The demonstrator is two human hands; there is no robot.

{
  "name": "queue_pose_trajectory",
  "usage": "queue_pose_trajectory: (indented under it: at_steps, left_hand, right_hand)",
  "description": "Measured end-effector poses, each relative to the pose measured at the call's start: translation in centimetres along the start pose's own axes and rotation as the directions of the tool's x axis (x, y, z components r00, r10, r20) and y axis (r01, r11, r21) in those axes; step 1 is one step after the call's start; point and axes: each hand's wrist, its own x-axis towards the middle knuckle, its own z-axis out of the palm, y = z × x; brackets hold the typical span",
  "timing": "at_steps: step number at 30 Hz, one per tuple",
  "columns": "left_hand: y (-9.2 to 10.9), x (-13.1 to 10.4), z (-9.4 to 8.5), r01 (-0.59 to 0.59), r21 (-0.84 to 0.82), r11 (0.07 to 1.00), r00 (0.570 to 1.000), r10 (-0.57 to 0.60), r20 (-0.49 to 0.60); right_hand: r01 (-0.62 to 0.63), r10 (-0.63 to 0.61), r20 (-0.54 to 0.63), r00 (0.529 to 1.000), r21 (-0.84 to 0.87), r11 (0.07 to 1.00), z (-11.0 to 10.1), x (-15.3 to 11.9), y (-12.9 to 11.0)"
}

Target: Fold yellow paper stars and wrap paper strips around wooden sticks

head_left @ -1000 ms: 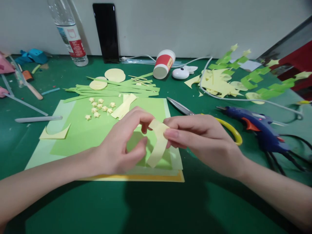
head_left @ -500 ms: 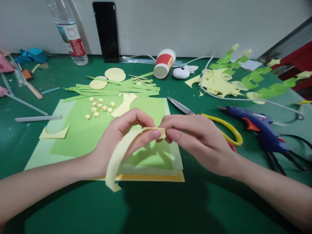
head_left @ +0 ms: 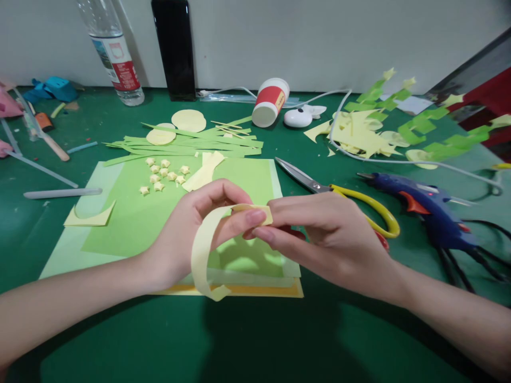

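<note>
On green tabletop (head_left: 167,340), pale wall (head_left: 311,37) behind, fingers w/ strip (head_left: 203,250)

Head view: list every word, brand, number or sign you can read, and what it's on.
Nothing is legible enough to quote.
Bottle label: small print on the red part, too small and blurred to read.
Paper cup: dark marks on a pale patch, too small to read.
Black phone-like slab and glue gun: no lettering I can make out.
</note>
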Motion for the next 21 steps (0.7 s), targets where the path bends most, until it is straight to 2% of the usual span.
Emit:
queue_pose_trajectory:
  at_steps: [6, 12, 21]
  left_hand:
    - [0.09, 0.03, 0.00, 0.023, -0.060, 0.998, 0.999, -0.021, 0.035]
    - [0.09, 0.19, -0.03, 0.085, -0.145, 0.986, 0.992, -0.071, 0.103]
    - [0.46, 0.15, -0.22, 0.070, -0.086, 0.994, 0.997, -0.069, 0.025]
  right_hand:
    - [-0.070, 0.065, 0.043, 0.997, 0.116, 0.991, -0.14, -0.05, 0.05]
    - [-0.050, 0.050, 0.004, 0.999, 0.199, 0.979, 0.16, -0.29, 0.00]
    - [-0.033, 0.040, -0.029, 0.999, 0.198, 0.980, 0.10, 0.00, 0.23]
